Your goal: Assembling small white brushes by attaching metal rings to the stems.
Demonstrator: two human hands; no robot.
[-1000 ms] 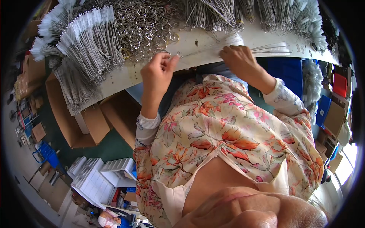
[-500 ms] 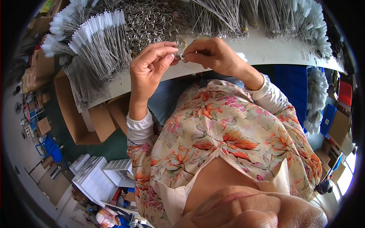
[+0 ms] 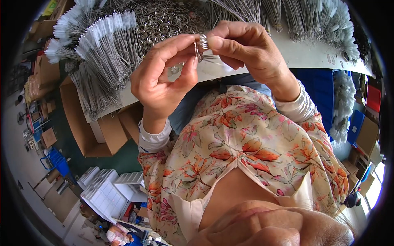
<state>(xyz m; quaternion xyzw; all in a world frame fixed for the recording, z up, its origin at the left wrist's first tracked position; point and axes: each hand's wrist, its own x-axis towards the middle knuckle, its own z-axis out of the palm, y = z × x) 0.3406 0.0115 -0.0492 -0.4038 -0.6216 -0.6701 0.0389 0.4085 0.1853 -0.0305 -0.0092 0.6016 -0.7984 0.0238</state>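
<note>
My right hand [image 3: 256, 55] pinches a small stack of shiny metal rings [image 3: 204, 41] between thumb and fingers. Close against it, my left hand [image 3: 164, 80] holds a single metal ring [image 3: 196, 51] at its fingertips, seen nearly edge-on. Both hands are raised over the near edge of the white table and almost touch. Thin wire ends seem to show just below the rings, though I cannot tell whether they are joined to them. Behind my hands spreads a large heap of loose metal rings [image 3: 166, 20].
Wire-handled brushes with white bristles [image 3: 106, 35] are piled left of the ring heap. More wire bundles [image 3: 236, 10] lie along the far side of the white table [image 3: 305, 55]. An open cardboard box [image 3: 96, 137] stands below its left end; blue bins [image 3: 314, 92] are at the right.
Both hands have come up closer to the camera, and the right hand has moved right and turned. The ring stack now shows more clearly between the fingertips.
</note>
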